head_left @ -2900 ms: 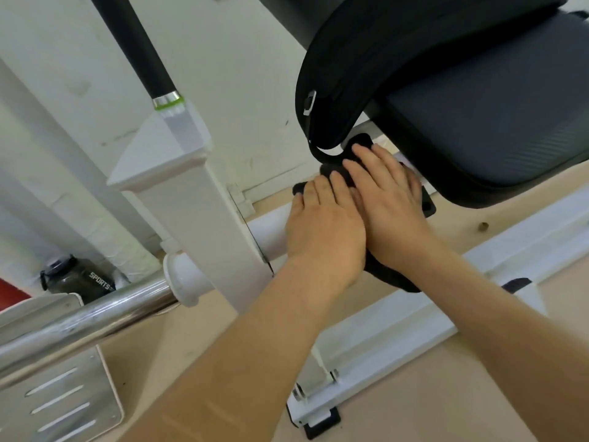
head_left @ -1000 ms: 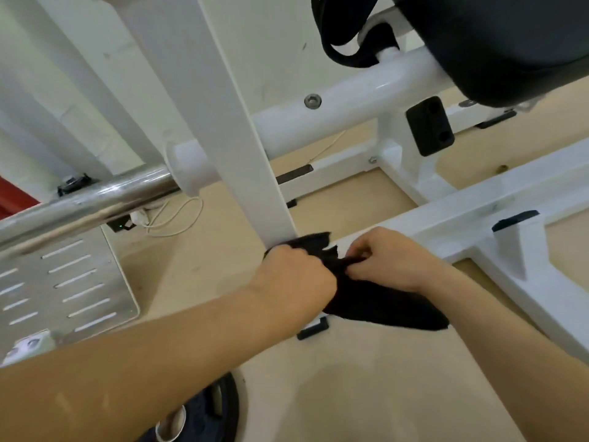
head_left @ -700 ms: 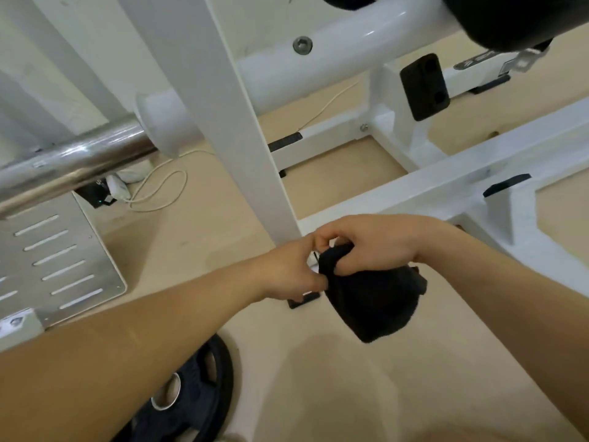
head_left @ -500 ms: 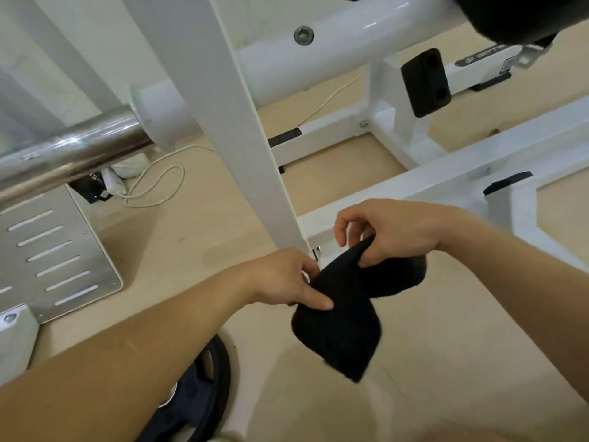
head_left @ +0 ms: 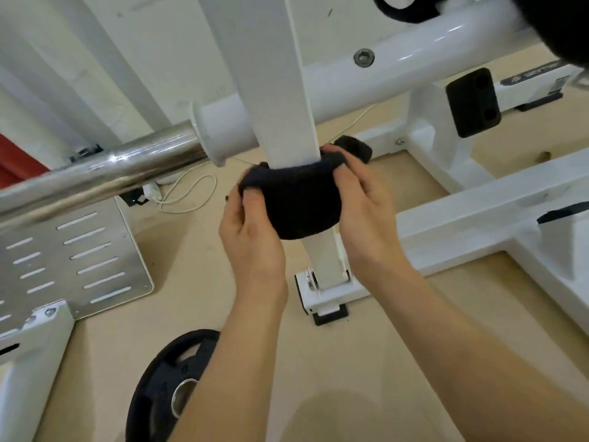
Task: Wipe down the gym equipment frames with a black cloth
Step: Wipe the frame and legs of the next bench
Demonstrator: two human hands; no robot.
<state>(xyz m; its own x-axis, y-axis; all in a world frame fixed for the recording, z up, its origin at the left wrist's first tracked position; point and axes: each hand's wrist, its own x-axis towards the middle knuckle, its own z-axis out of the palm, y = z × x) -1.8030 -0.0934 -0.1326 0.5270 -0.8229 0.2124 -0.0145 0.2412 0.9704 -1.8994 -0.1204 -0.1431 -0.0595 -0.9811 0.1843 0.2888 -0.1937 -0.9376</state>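
The cloth [head_left: 299, 205] is slung round the near face of the white post [head_left: 287, 90], partway up from its foot [head_left: 325, 295]. The left hand [head_left: 251, 224] pinches the cloth's left end, and the right hand [head_left: 363, 212] curls its fingers over the right end.

To wipe well, the person should pull both ends taut so the cloth hugs the post. It can then slide up and down the length, with the hands see-sawing to reach the side faces.

The post's back face is hidden, so it cannot be told whether the cloth reaches round it. The cloth covers most fingertips. The post's top and a dark pad [head_left: 561, 23] are cut off by the picture's edge.
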